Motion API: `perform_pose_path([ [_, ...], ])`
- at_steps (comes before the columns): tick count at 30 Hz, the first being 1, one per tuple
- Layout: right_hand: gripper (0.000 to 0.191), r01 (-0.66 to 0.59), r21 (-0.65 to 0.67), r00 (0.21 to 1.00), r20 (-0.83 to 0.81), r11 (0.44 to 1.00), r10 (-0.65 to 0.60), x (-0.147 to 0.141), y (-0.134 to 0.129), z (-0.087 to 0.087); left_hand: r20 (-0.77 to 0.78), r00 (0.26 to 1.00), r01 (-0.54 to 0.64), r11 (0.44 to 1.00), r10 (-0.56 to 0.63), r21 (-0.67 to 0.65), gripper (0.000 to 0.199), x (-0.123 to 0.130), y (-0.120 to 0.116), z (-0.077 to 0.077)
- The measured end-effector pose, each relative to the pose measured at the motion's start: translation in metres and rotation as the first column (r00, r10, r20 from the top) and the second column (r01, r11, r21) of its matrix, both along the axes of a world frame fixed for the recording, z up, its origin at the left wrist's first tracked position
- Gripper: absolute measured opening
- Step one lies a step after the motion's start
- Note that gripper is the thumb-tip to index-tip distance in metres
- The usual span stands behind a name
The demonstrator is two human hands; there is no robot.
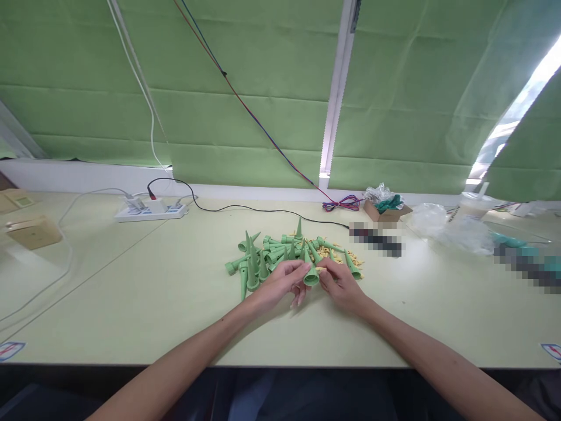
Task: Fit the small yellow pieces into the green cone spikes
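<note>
On the pale tabletop (175,304), a heap of green plastic spikes (252,275) spreads across the middle of the frame, beyond the hands. Just right of center, the left hand (284,278) clamps one hollow green spike (311,278) from its left side; the right hand (346,287) is bent close at its right rim, though whether it grips anything is unclear. The spike lies between both, its long axis pointing up-frame, open end toward the lower edge. Small yellow pieces (325,252) scatter behind.
</note>
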State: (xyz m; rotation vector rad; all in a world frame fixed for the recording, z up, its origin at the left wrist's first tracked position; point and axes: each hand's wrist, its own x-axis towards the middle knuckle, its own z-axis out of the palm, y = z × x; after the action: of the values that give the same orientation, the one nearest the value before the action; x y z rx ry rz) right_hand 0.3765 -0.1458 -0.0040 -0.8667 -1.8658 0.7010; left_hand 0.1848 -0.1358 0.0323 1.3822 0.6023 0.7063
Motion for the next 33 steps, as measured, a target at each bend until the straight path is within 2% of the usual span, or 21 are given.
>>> perform_pose_path([
  [12,0.038,-0.057,-0.065,0.997,-0.06,0.996,0.053,-0.001,0.001,0.0,-0.062,0.998,0.037,0.994,-0.03,0.107,0.039,-0.001,-0.003,0.003],
  [20,0.039,-0.042,-0.069,0.997,-0.06,0.997,0.038,-0.002,-0.001,0.004,-0.173,0.983,-0.009,0.959,0.06,0.284,0.034,-0.001,-0.004,-0.002],
  [25,0.04,-0.036,-0.089,0.999,-0.039,0.995,0.032,-0.002,-0.002,0.006,-0.233,0.965,-0.038,0.943,0.121,0.329,0.031,0.0,-0.006,-0.006],
  [29,0.042,-0.014,-0.097,1.0,-0.013,0.995,0.013,-0.002,-0.001,0.007,-0.298,0.929,-0.068,0.894,0.219,0.443,0.032,0.002,-0.006,-0.009],
  [33,0.044,0.022,-0.079,1.0,0.023,0.997,-0.02,-0.002,0.0,0.008,-0.318,0.892,-0.074,0.799,0.32,0.597,0.033,0.003,-0.005,-0.012],
])
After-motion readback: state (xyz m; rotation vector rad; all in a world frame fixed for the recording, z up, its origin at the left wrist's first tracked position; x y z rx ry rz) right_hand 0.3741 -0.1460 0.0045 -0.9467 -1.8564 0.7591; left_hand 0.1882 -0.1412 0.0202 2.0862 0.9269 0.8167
